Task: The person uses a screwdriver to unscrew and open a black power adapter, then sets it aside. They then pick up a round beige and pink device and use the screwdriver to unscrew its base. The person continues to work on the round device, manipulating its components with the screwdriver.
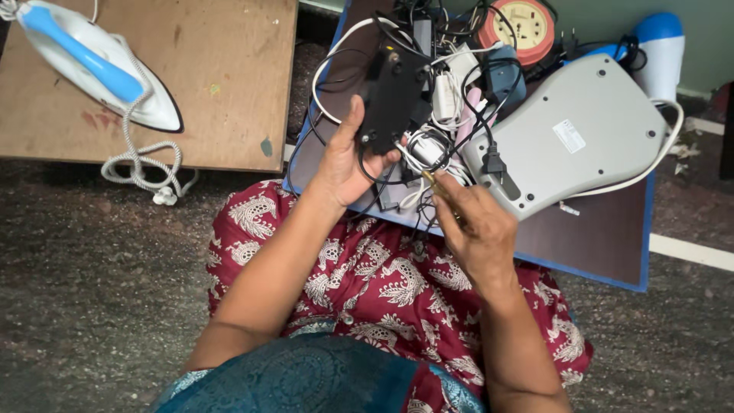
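the black adapter point(392, 95) sat upright in our left hand point(344, 157), thumb along its near edge and fingers wrapped behind it, held just above the heap of chargers and cables point(443, 99). its flat face, with small screw holes near the corners, was turned towards us. our right hand point(478, 226) was pinched closed around a slim screwdriver point(430, 182), whose yellowish tip pointed up and left towards the lower end of the adapter but did not yet touch it.

we judged the step to be bringing the tool to a screw on the casing. that move called for tilting the adapter so the hole faced the tip squarely, and for keeping the loose black cord point(336, 84) out of the way.

the heap lay on a dark board with a blue edge point(612, 252), propped across our lap, beside an overturned grey appliance point(581, 130) and a round orange extension reel point(516, 27). we sat on a rough, speckled floor point(92, 306). to the left was a low wooden board point(229, 69) bearing a blue and white iron point(92, 65), its coiled cord point(145, 164) spilling over the edge onto the floor.
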